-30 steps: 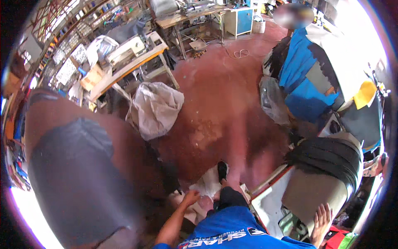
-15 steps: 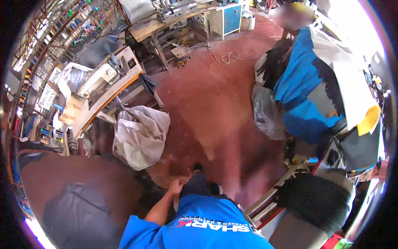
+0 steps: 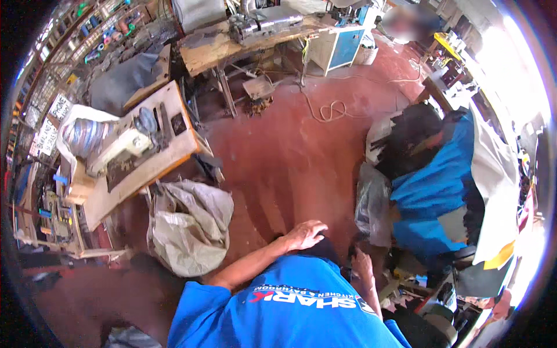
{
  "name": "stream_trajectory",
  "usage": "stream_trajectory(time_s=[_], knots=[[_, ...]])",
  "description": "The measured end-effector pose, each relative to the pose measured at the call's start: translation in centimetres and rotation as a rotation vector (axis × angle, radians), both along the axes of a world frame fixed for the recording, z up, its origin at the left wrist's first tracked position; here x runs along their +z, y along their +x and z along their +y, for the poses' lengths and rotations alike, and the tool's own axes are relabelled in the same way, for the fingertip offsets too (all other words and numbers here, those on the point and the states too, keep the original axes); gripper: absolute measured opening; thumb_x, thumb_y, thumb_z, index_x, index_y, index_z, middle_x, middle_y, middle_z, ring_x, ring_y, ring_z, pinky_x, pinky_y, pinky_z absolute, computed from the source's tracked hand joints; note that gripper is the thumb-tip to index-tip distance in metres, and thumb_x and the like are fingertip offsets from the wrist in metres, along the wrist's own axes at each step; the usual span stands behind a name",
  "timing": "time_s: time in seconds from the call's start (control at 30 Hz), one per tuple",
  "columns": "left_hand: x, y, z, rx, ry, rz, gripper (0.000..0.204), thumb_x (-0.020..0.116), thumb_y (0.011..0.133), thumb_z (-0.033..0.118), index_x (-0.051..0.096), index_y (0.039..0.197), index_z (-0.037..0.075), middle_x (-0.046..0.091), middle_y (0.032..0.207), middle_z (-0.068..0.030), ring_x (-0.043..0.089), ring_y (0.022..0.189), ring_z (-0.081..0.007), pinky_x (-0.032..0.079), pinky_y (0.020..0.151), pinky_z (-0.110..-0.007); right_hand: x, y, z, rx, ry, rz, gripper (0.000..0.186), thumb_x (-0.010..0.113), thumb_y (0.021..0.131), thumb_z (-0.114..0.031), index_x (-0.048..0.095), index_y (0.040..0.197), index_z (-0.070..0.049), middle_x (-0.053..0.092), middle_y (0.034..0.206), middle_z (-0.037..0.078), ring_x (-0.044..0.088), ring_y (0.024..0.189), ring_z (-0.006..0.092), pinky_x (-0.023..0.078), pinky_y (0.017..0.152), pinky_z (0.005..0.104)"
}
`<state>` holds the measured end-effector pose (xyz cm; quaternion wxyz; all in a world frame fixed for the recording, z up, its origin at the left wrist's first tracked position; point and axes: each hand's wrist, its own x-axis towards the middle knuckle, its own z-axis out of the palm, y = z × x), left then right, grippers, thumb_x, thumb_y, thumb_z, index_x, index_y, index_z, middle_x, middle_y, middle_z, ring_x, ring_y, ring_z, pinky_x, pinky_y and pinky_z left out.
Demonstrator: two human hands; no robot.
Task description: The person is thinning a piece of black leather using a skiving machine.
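Observation:
My left hand point(image 3: 304, 235) reaches across in front of my blue shirt point(image 3: 290, 290), above my dark trousers. Its fingers stretch out, partly apart, with nothing seen in them. Lower and to the right, my right hand point(image 3: 362, 265) hangs by my side, close to a dark shape that I cannot make out. Its fingers are blurred, so their closing does not show. Nearest on the right is a grey plastic bag point(image 3: 374, 203) against a heap of blue cloth point(image 3: 435, 191). A pale sack point(image 3: 191, 226) stands on the floor to my left.
A sewing machine point(image 3: 125, 145) sits on a wooden table point(image 3: 145, 174) at left. Another workbench point(image 3: 203, 49) and a blue-doored cabinet point(image 3: 343, 47) stand at the back. A cable point(image 3: 331, 111) coils on the red floor point(image 3: 278, 151). Thread spools line the left wall.
My view has shifted with my body. The left hand has moved forward and right, and its fingers have spread. My right hand has come into sight.

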<state>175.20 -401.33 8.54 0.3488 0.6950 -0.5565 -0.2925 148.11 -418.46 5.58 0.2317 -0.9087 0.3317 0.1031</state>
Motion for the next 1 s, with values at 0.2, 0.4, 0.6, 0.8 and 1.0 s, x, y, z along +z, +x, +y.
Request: stream_trajectory(time_s=[0.2,0.4,0.6,0.8,1.0], knots=[[4.5,17.7,-10.1,-0.013,-0.226,-0.182,0.079,0.079,0.077,0.033,0.043,0.143,0.01,0.046,0.145,-0.0159,0.029,0.144,-0.0377,0.024,0.117,-0.054,14.2,26.3,-6.0,0.2,0.309,-0.041,0.039,0.063,0.085,-0.022,0.062,0.124,-0.014,0.068,0.099,0.021,0.065,0.091,0.0408,0.05,0.076,0.0486],[5.0,32.5,-12.2,0.122,-0.084,0.072,0.017,0.066,0.085,0.01,0.067,0.098,0.0,0.067,0.098,-0.0171,0.064,0.093,-0.036,0.052,0.082,-0.041,9.7,43.7,-14.6,0.433,0.413,-0.343,0.04,0.06,0.087,-0.018,0.06,0.126,-0.012,0.068,0.109,0.021,0.065,0.102,0.0392,0.053,0.086,0.0456],[5.5,42.3,-12.8,0.609,-0.024,-0.115,0.019,0.059,0.092,0.011,0.065,0.108,0.003,0.066,0.103,-0.0162,0.065,0.091,-0.0368,0.052,0.079,-0.043,8.1,60.1,-22.4,0.582,0.246,-0.228,0.03,0.058,0.093,-0.023,0.065,0.111,0.0,0.069,0.104,0.021,0.066,0.099,0.039,0.052,0.085,0.0447],[1.4,55.5,-15.3,0.793,0.014,-0.164,0.022,0.057,0.094,0.012,0.063,0.113,0.002,0.066,0.107,-0.0184,0.064,0.097,-0.0379,0.051,0.085,-0.044,3.2,76.0,-30.3,0.112,0.477,-0.349,0.039,0.06,0.095,-0.034,0.066,0.11,0.001,0.071,0.097,0.016,0.07,0.092,0.0291,0.054,0.078,0.0399],[3.8,68.1,-19.6,0.717,0.144,-0.127,0.026,0.054,0.097,0.016,0.062,0.117,0.003,0.066,0.113,-0.0184,0.063,0.105,-0.0376,0.05,0.091,-0.044,2.2,89.1,-40.4,-0.514,0.964,-0.55,0.052,0.058,0.097,-0.046,0.061,0.115,0.003,0.068,0.104,0.01,0.068,0.095,0.0237,0.054,0.073,0.0357]])
